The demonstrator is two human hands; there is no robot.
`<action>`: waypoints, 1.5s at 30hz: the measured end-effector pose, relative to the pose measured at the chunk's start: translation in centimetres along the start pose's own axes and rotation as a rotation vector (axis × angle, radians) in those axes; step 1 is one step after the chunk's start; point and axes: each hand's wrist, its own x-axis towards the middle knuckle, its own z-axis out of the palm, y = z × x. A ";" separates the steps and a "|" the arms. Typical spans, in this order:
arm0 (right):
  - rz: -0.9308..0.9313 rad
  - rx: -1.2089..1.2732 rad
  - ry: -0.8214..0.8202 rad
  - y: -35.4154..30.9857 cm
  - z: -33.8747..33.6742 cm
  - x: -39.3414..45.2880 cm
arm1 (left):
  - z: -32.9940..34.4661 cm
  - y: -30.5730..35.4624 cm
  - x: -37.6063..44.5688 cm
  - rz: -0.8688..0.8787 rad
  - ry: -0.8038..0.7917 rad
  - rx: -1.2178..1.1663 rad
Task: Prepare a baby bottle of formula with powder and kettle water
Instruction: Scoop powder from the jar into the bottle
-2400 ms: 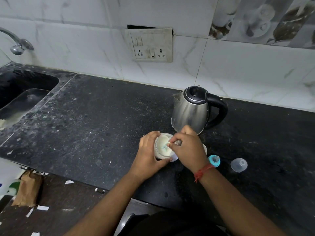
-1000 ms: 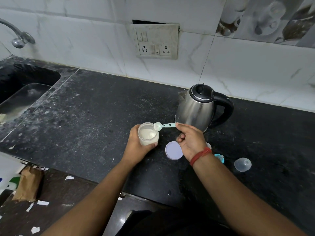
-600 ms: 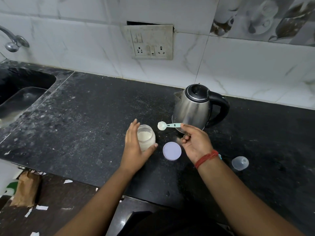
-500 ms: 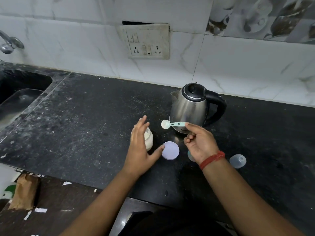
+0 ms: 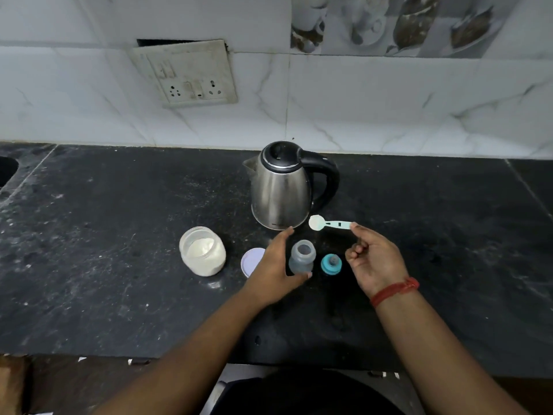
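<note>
A small grey baby bottle (image 5: 302, 256) stands open on the black counter (image 5: 119, 235). My left hand (image 5: 273, 268) is spread around its left side, thumb below it, fingers apart. My right hand (image 5: 374, 259) pinches the handle of a pale blue scoop (image 5: 329, 223) filled with white powder, held level above and to the right of the bottle. The open powder jar (image 5: 203, 250) stands alone to the left, and its lilac lid (image 5: 251, 260) lies partly under my left hand. The blue teat ring (image 5: 331, 264) lies right of the bottle. Behind stands the steel kettle (image 5: 281, 187).
A wall socket plate (image 5: 188, 73) hangs on the tiled wall behind. The sink edge (image 5: 6, 175) shows at the far left. The counter's front edge runs below my forearms.
My left hand let go of the powder jar and moved right to the baby bottle. My right hand carried the filled scoop rightward, past the kettle's front.
</note>
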 end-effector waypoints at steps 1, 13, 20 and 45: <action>-0.003 -0.001 0.003 -0.1 -0.3 -0.1 | 0.3 -0.1 0.4 -0.028 -0.027 -0.016; -0.057 -0.078 -0.053 -0.4 -1.4 -0.3 | 1.1 0.8 0.9 -0.026 0.184 -0.149; -0.144 -0.197 -0.096 0.8 0.2 -0.6 | -0.8 1.4 0.5 -0.037 0.256 -0.085; -0.636 -0.771 -0.197 2.6 3.5 -2.0 | -2.8 0.5 -0.4 -0.059 0.324 -0.012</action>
